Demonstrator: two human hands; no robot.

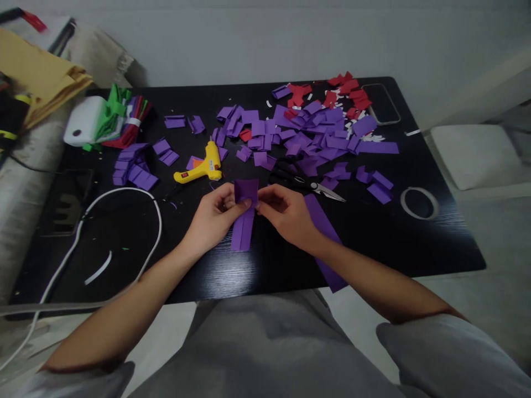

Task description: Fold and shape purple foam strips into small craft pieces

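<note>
Between my two hands is a purple paper strip point(243, 232), creased lengthwise and with its upper end bent up. My left hand point(215, 213) pinches it from the left, thumb lying on its face. At the strip's right edge, the thumb and fingertips of my right hand point(288, 213) are pinched together on the paper. A longer purple strip point(323, 235) lies partly under my right wrist. Just beyond my hands rest black-handled scissors point(307, 182), blades pointing right, and a yellow hot glue gun point(201, 166).
Folded purple pieces point(307, 130) are heaped at the back, with red scraps point(350, 94) and white bits. A tape roll point(418, 203) lies at right. At left are a white cable point(160, 215), a phone-like dark object point(68, 202), and bundled coloured paper point(128, 119).
</note>
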